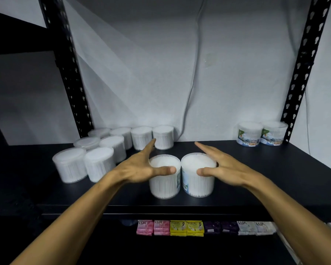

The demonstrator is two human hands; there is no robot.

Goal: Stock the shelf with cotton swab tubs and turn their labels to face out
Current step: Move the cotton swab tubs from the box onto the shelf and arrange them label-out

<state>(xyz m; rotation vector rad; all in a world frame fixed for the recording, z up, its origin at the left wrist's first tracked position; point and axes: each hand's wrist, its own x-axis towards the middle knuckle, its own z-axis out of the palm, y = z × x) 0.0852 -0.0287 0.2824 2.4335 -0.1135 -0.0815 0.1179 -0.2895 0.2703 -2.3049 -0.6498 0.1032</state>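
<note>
Two clear cotton swab tubs stand side by side near the front of the black shelf point(256, 169). The left tub point(165, 183) has my left hand point(139, 167) against its left side, fingers straight, thumb over its lid. My right hand point(220, 165) lies the same way against the right tub point(198, 182), whose label edge with a barcode faces left. Several unlabelled-looking tubs point(96, 159) cluster at the back left. Two tubs point(262, 133) at the back right show their labels to the front.
Black perforated uprights point(69, 73) frame the shelf on both sides. A cable point(191, 88) hangs down the white back wall. On the lower shelf lies a row of soap packets point(204, 227) in pink, yellow, purple and white.
</note>
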